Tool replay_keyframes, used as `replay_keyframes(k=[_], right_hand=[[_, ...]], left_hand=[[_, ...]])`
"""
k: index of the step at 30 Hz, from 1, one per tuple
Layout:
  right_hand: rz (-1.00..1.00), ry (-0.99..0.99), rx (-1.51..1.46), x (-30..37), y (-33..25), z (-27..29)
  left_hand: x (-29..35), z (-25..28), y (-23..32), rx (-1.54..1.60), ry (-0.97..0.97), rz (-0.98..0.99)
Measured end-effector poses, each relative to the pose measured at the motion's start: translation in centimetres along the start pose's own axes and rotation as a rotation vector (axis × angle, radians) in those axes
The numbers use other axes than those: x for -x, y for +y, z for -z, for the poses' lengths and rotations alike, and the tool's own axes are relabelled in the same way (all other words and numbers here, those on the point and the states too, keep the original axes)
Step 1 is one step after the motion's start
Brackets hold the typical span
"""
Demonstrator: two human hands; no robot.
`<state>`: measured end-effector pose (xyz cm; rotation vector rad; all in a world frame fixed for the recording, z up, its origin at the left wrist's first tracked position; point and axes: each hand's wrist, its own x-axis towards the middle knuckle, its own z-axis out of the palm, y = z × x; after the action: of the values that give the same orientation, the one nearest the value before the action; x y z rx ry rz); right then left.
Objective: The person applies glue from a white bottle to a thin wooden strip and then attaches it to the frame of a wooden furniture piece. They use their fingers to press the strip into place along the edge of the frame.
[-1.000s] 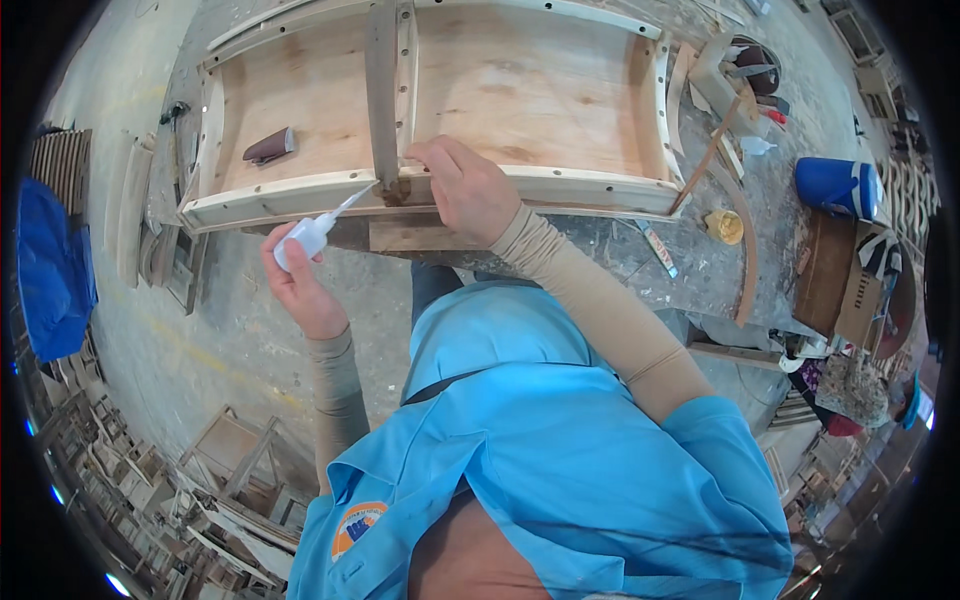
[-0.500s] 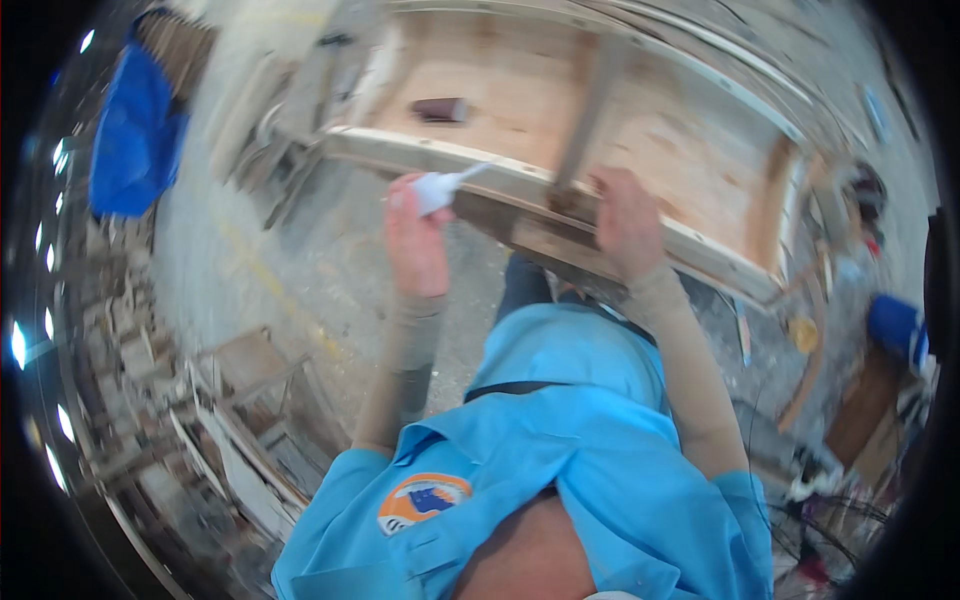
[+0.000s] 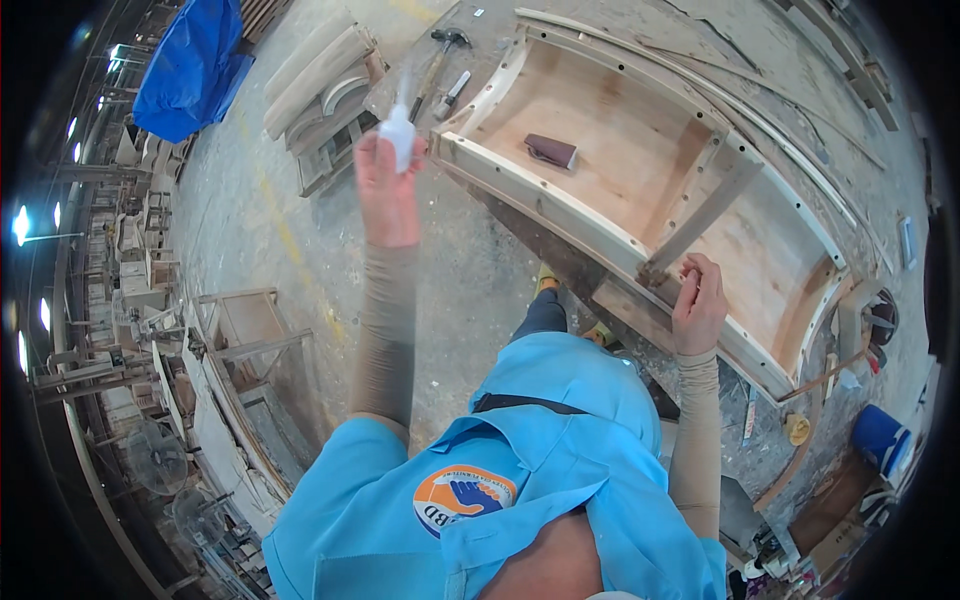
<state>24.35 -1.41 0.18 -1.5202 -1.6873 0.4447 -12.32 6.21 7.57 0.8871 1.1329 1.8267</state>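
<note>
My left hand [image 3: 385, 190] is closed around a white squeeze bottle [image 3: 398, 135] with a thin nozzle pointing up, blurred at its tip. The bottle is beyond the left corner of a large curved wooden frame [image 3: 560, 205]. My right hand [image 3: 698, 312] is over the frame's near rail, beside a wooden crosspiece [image 3: 705, 222]. Its fingers are bent with thumb and forefinger close together; whatever they pinch, if anything, is too small to make out. Inside the frame's left bay, a dark brown rolled sheet [image 3: 550, 151] lies on the pale wood panel.
Beyond the bottle, a hammer [image 3: 432, 78] and a light-handled tool [image 3: 454, 94] lie near curved wooden parts [image 3: 320, 85]. A blue tarp [image 3: 192, 70] covers something at far left. Stacked wooden pieces [image 3: 230, 430] line the left side. A blue container [image 3: 880, 440] stands at right.
My left hand has moved the bottle away from the frame's near rail, leftward and outward, turning its nozzle upward. My view has swung, so the frame appears further right. My right hand has stayed near the crosspiece.
</note>
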Motion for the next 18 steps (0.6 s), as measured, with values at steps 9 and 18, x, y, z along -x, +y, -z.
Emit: replay_keyframes(k=[9,18], right_hand=[[-0.186,0.042,0.111,-0.5,-0.6,-1.1],[-0.359,0.096,0.274,-0.5,-0.5,-1.9]], left_hand=[[-15.5,6.6,-4.6,-0.769,-0.135,-0.161],[-22.7,4.7,-15.0,-0.835,-0.442,-0.100]])
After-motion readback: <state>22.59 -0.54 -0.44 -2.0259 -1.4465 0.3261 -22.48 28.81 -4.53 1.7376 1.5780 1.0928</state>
